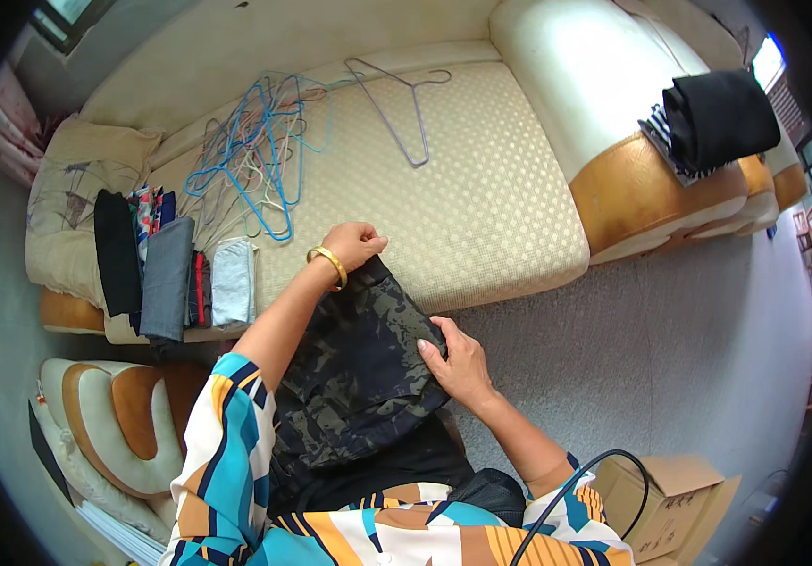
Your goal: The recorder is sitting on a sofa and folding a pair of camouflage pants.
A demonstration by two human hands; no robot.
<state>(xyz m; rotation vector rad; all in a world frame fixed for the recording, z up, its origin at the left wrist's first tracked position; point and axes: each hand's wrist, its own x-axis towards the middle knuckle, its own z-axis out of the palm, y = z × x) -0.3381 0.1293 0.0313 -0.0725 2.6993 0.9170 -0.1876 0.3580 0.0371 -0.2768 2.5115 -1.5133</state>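
A dark camouflage garment (356,368) with a black edge lies across my lap and reaches toward the sofa seat. My left hand (353,245), below a gold bangle (328,267), pinches the garment's far black edge. On the garment's right side rests my right hand (459,359), its thumb on top and its fingers curled at the edge. Part of the garment is hidden under my left forearm.
Wire hangers (264,152) are heaped on the sofa seat (491,212), with a lone purple hanger (413,106) beside them. Folded clothes (167,276) stand at the left. Black folded clothes (721,120) lie on the right armrest. A cardboard box (660,506) sits at lower right.
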